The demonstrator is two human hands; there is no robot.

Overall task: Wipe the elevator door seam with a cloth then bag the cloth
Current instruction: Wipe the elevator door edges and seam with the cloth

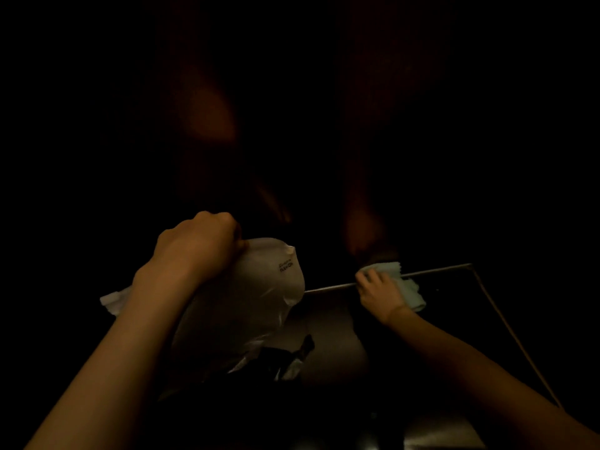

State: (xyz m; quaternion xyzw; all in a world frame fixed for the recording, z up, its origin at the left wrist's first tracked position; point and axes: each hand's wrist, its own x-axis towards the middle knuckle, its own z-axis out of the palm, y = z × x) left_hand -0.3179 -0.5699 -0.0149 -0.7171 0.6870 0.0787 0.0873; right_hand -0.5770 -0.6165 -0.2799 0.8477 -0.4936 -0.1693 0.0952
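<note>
The scene is very dark. My left hand [198,245] is closed in a fist on the top of a translucent white plastic bag [250,303] that hangs down below it, with small print near its upper right. My right hand [378,289] presses a pale folded cloth [407,285] onto a thin bright metal strip, the door seam [331,287], which runs from the bag rightward and slightly upward. The cloth sticks out past my fingers on the right. The bag hides the left part of the seam.
A pale corner of something [110,302] shows left of my left forearm. The metal strip turns at a corner [470,265] and runs down to the lower right. Dim reflective door panels fill the dark upper half. A lighter floor patch [328,339] lies below the seam.
</note>
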